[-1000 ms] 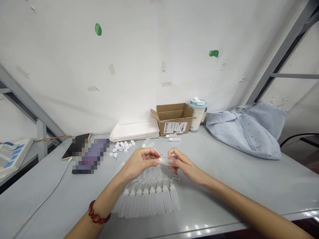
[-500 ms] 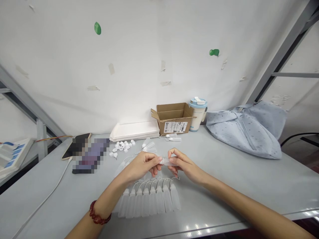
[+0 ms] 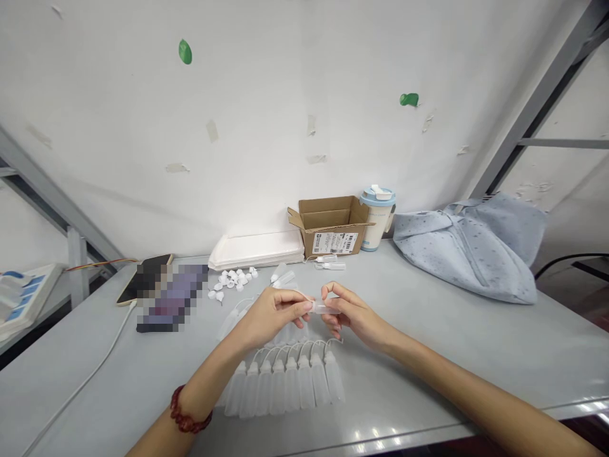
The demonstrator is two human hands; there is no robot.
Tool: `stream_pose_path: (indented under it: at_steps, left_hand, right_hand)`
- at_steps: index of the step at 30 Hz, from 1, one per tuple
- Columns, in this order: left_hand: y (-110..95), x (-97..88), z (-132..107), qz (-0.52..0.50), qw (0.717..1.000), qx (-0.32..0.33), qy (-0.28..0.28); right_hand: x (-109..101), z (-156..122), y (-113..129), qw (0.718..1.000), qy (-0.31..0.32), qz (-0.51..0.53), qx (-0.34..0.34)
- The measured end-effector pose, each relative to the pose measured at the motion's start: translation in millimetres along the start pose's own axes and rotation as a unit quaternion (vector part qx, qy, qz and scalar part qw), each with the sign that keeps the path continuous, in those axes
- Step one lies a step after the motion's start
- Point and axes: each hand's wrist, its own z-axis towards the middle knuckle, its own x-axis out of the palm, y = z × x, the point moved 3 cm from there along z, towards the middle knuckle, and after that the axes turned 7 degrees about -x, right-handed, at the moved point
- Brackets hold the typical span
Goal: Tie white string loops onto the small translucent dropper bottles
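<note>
A small clear plastic bottle (image 3: 325,309) is held above the grey table (image 3: 428,355). My right hand (image 3: 352,315) pinches its body. The fingers of my left hand (image 3: 273,311) close on its cap end. Below my hands lies a neat row of several capped translucent bottles (image 3: 285,384), side by side. More loose bottles (image 3: 280,276) lie behind my left hand. A scatter of small white caps (image 3: 233,280) sits further back to the left.
At the back stand an open cardboard box (image 3: 330,225), a blue-lidded cup (image 3: 375,219), a flat white tray stack (image 3: 257,249) and two bottles (image 3: 329,263). A pale blue cloth bag (image 3: 471,251) lies right. A phone (image 3: 145,279) with a white cable (image 3: 80,381) lies left.
My left fingers have shifted on the cap end of the small bottle, turning slightly. Both hands stay at the same spot over the row.
</note>
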Motion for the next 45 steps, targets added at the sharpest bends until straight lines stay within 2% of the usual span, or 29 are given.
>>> stream_pose_path:
  at_steps: [6, 9, 15, 18, 24, 30, 35, 41, 45]
  left_hand:
    - [6.5, 1.7, -0.8, -0.025, 0.996, -0.083, 0.035]
    - [2.9, 2.3, -1.6, -0.019, 0.998, -0.054, 0.025]
    - [-3.2, 1.5, -1.3, 0.002, 0.999, -0.005, -0.031]
    - [-1.3, 2.7, 0.1, 0.003, 1.0, -0.006, -0.016]
    - [7.0, 5.0, 2.2, 0.014, 0.998, -0.057, 0.016]
    - [-0.1, 3.8, -2.4, 0.067, 0.998, -0.003, 0.005]
    - [0.8, 3.6, -1.8, 0.055, 0.998, 0.004, -0.008]
    - [8.8, 6.5, 2.0, 0.03, 0.997, -0.047, 0.047]
    - [5.0, 6.1, -1.3, 0.048, 0.996, -0.057, 0.047]
  right_hand:
    - [2.3, -0.5, 2.0, 1.0, 0.004, -0.01, -0.002]
    - [2.6, -0.7, 3.0, 1.0, 0.005, -0.003, 0.002]
    - [0.8, 0.3, 3.3, 1.0, -0.002, 0.014, 0.014]
    - [-0.7, 1.1, 2.1, 1.0, -0.002, 0.02, 0.012]
    - [-0.4, 0.1, 1.5, 1.0, 0.007, 0.02, 0.009]
    - [-0.1, -0.5, 2.3, 1.0, 0.011, 0.022, 0.015]
    - [-1.2, 0.6, 2.5, 1.0, 0.002, 0.02, 0.021]
    - [0.5, -1.6, 2.7, 1.0, 0.02, 0.01, 0.018]
    - [0.7, -2.0, 1.6, 0.999, 0.026, 0.011, 0.019]
